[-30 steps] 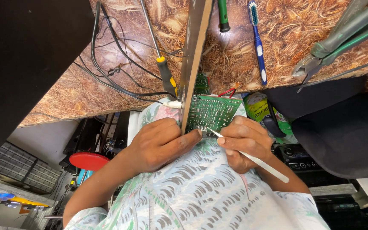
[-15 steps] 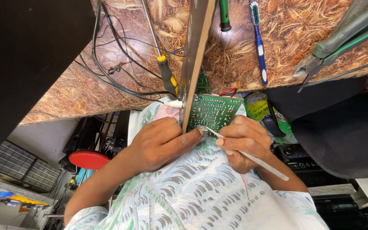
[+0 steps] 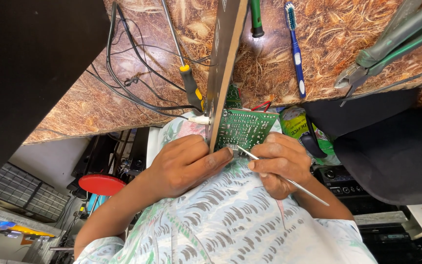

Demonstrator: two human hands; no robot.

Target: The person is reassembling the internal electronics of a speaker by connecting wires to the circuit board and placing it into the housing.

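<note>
Nothing much has shifted since the earlier frames: both hands sit in the same spot, and only the thin metal probe (image 3: 282,177) has tipped slightly, its tip staying at the lower edge of the green circuit board (image 3: 245,129).

Seen upside down from the head camera, the board lies just below the near edge of the brown patterned desk (image 3: 98,102), over the person's patterned shirt (image 3: 230,220). It is a green rectangle with pale printed traces and many small solder points, its long axis running roughly left to right in the picture. A dark upright panel (image 3: 225,63) crosses its left edge.

The left hand (image 3: 184,164) is closed, thumb and fingers pinching the lower end of the panel beside the board's corner. The right hand (image 3: 279,164) is curled shut around the probe, whose long axis slants from the board down to the right, the free end sticking out past the wrist.

Open room is tight: the hands nearly touch each other below the board, and the desk edge hems it in above. On the desk lie a yellow-and-black screwdriver (image 3: 191,88) among black cables (image 3: 128,83), a blue toothbrush (image 3: 295,49) and green-handled pliers (image 3: 391,44), all well apart from the hands. A red stool (image 3: 101,185) stands lower left.
</note>
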